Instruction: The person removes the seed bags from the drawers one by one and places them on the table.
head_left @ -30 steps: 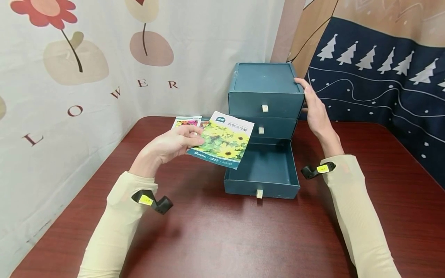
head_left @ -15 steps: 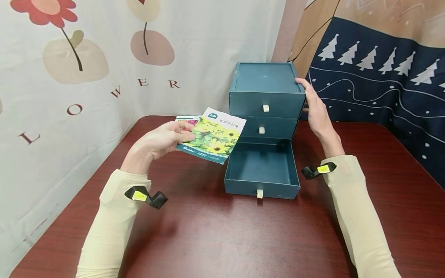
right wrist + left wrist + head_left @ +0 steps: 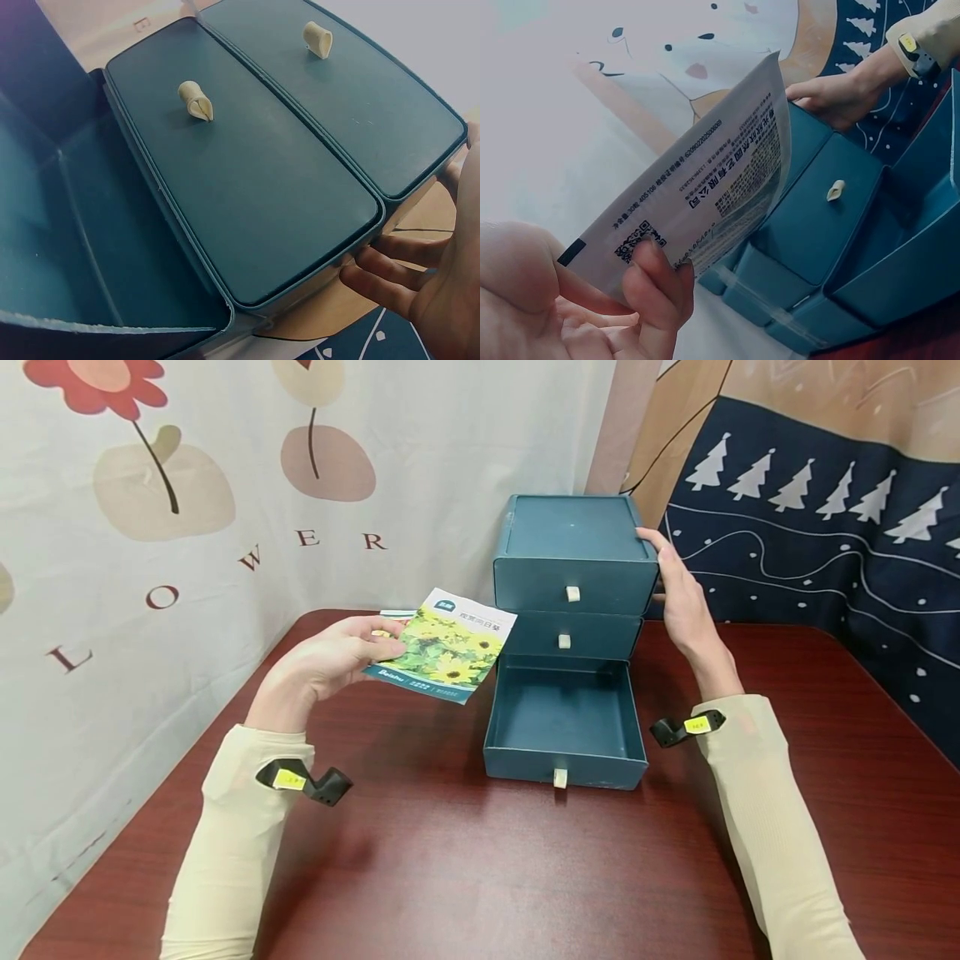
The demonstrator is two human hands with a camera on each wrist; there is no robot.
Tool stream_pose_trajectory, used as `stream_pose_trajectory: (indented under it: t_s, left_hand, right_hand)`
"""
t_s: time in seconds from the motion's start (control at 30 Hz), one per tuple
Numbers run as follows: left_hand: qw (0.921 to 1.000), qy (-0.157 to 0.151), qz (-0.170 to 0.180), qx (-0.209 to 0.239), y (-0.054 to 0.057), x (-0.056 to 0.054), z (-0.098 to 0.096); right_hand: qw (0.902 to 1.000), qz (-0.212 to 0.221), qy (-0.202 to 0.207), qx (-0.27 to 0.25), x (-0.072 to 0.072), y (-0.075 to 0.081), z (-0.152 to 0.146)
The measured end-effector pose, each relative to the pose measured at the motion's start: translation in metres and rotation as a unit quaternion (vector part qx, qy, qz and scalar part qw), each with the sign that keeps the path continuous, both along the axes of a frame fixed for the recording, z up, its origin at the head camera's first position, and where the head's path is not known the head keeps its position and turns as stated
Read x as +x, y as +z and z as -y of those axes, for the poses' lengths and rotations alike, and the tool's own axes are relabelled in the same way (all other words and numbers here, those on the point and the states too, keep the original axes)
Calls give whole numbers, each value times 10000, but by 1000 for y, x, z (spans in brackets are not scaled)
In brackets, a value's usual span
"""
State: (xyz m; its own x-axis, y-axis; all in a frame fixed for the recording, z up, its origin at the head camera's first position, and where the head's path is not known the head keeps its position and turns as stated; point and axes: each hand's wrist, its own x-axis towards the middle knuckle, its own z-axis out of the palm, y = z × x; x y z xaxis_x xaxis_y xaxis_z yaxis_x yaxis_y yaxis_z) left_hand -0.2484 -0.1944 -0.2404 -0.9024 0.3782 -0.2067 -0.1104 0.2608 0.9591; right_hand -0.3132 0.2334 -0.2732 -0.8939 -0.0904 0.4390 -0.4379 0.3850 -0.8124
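Note:
My left hand (image 3: 322,664) pinches a seed packet (image 3: 450,647) by its left edge, thumb on top. Yellow sunflowers are printed on its front; the printed back with a QR code faces the left wrist view. The packet is held in the air, left of the pulled-out bottom drawer (image 3: 566,714). My right hand (image 3: 682,597) rests against the right side of a blue three-drawer cabinet (image 3: 573,581), a fingertip on the top edge. In the right wrist view its fingers (image 3: 390,270) touch the side wall.
Another packet (image 3: 395,613) lies behind the held one on the dark red table (image 3: 480,877), mostly hidden. The upper two drawers are closed, each with a pale pull tab (image 3: 572,594). A white curtain (image 3: 435,460) hangs behind; a navy tree-print cloth (image 3: 795,527) hangs at right.
My left hand has moved left with the seed packet, from over the drawer's left edge to beside it, covering more of the packet behind. My right hand has stayed in place.

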Motion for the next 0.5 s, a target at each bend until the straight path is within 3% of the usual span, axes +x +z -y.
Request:
stream_pose_trajectory:
  t_s: [0.5]
  left_hand:
    - [9998,114,-115,-114,4,-2,13]
  right_hand:
    - [10000,-13,25,-42,0,0,0]
